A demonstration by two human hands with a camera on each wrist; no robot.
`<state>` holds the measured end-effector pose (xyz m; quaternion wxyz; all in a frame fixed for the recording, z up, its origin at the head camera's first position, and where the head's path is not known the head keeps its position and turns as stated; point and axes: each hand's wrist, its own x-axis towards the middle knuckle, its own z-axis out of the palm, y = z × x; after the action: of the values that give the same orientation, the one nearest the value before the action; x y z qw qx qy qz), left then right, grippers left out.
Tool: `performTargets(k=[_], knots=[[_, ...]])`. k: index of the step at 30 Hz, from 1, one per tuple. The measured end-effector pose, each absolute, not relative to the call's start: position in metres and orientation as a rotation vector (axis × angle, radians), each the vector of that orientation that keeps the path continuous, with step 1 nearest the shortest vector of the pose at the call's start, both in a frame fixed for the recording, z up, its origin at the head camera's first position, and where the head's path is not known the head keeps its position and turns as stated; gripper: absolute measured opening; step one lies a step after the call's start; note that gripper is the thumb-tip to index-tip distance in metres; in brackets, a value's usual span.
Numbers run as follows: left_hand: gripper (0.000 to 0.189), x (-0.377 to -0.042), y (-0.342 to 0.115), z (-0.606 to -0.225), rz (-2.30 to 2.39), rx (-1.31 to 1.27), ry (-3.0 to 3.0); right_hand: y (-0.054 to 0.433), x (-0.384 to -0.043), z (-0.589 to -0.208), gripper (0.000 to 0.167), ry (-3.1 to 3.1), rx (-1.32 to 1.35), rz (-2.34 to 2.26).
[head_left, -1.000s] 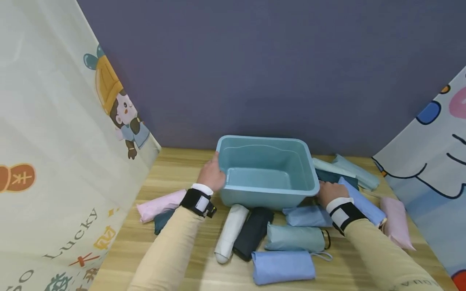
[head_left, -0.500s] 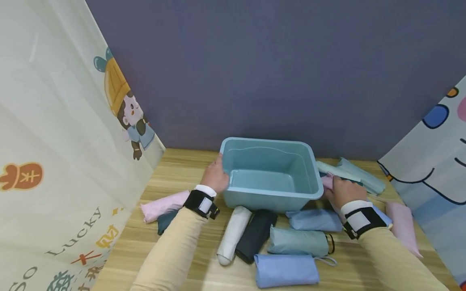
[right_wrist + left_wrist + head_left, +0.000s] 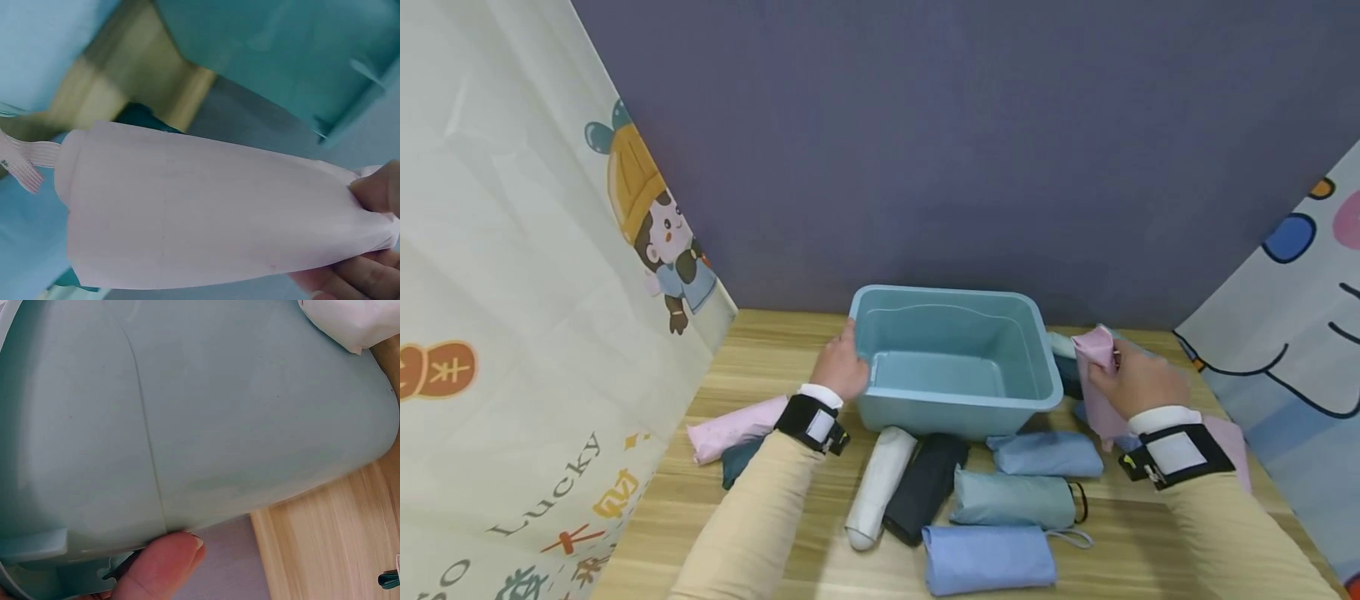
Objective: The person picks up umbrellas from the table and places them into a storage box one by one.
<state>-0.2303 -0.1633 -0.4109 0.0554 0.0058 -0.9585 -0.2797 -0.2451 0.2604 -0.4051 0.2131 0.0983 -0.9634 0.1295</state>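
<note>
A blue-green plastic bin [image 3: 951, 408] stands against the back wall, its inner floor showing. My left hand [image 3: 841, 365] grips its left rim; in the left wrist view the thumb [image 3: 159, 569] lies on the bin's edge. At the bin's right, my right hand [image 3: 1150, 383] holds a pink folding umbrella [image 3: 1097, 400] by one end, the umbrella hanging down. Close up in the right wrist view, the pink umbrella [image 3: 212, 209] is rolled in its sleeve, with a wrist strap [image 3: 28, 162] at the far end. Thumb and fingers pinch its other end.
In front of the bin lie white [image 3: 880, 487], black [image 3: 927, 487], blue [image 3: 1047, 454], grey-green [image 3: 1015, 498] and periwinkle [image 3: 988, 560] umbrellas. A pink one [image 3: 737, 429] and a dark teal one [image 3: 740, 462] lie left. More lie right, partly behind my right hand. Printed curtains flank the wooden table [image 3: 760, 350].
My right hand has picked up the pink umbrella from among those beside the bin and moved right and up with it. My left hand stays on the bin's rim.
</note>
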Motion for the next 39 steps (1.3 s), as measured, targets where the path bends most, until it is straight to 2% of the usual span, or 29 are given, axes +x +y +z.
performTargets(k=[14,22,32,39], knots=[[0.074,-0.233,-0.164,-0.413,-0.858,0.027,-2.918,0.258,-0.246,-0.358,0.031,-2.563,0.254,0.488],[0.076,-0.234,-0.175,-0.416,-0.844,0.053,-2.918,0.242,-0.259,-0.321,0.034,-2.559,0.283,0.564],[0.075,-0.236,-0.168,-0.413,-0.855,0.037,-2.916,0.221,-0.263,-0.268,0.043,-2.495,0.272,0.608],[0.072,-0.235,-0.162,-0.413,-0.817,0.016,-2.926,0.192,-0.273,-0.252,0.047,-2.542,0.291,0.708]])
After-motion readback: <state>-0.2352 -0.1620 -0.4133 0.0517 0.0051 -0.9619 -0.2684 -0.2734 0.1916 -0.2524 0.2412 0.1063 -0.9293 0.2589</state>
